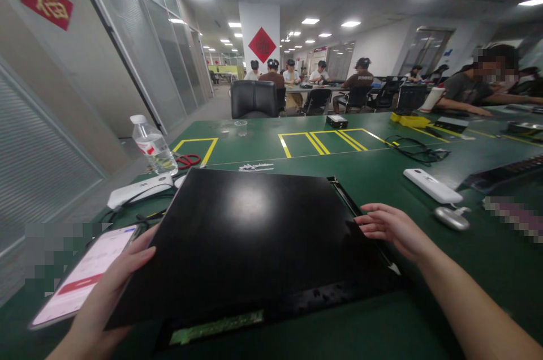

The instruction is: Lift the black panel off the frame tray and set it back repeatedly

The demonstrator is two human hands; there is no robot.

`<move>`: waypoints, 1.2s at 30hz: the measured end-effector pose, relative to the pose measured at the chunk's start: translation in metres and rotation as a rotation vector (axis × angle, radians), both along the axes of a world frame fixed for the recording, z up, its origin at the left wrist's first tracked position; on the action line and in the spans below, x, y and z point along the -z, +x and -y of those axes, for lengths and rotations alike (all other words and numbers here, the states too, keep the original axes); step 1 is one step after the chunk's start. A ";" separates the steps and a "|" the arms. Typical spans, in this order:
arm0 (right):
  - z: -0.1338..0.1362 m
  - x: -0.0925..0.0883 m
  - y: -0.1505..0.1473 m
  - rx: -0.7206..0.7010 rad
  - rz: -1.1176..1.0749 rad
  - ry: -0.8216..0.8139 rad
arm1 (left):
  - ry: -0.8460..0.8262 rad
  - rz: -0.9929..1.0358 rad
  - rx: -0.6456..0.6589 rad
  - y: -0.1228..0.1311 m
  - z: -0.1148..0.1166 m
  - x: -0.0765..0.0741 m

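Note:
A large flat black panel (254, 235) lies in front of me on the green table (382, 167), with a strip of green circuit board (216, 327) showing along its near edge. My left hand (114, 281) grips the panel's left edge, fingers curled over it. My right hand (390, 228) rests on the panel's right edge, fingers held together and lightly bent against it.
A phone with a lit screen (80, 281) lies by my left hand. A water bottle (153, 145), red scissors (187, 161) and a white power strip (139, 190) sit at the left. A white remote-like device (432, 185), a mouse (452, 217) and cables (418, 150) lie at the right. People sit at tables behind.

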State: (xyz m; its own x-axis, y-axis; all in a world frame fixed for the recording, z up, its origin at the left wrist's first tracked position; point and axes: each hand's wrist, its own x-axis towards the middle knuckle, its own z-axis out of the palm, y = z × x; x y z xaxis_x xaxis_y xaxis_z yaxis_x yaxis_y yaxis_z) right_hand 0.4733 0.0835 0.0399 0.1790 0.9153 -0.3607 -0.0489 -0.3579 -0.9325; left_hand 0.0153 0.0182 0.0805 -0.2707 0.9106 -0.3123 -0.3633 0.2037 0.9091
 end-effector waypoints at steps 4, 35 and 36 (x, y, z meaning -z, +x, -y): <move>-0.001 0.000 0.000 0.016 0.074 -0.015 | -0.022 0.023 0.016 0.006 0.002 -0.001; 0.000 -0.006 0.000 -0.011 0.408 -0.033 | -0.088 0.115 0.154 0.008 -0.006 0.024; 0.000 -0.005 -0.001 -0.004 0.424 -0.024 | -0.094 0.116 0.156 0.008 -0.006 0.026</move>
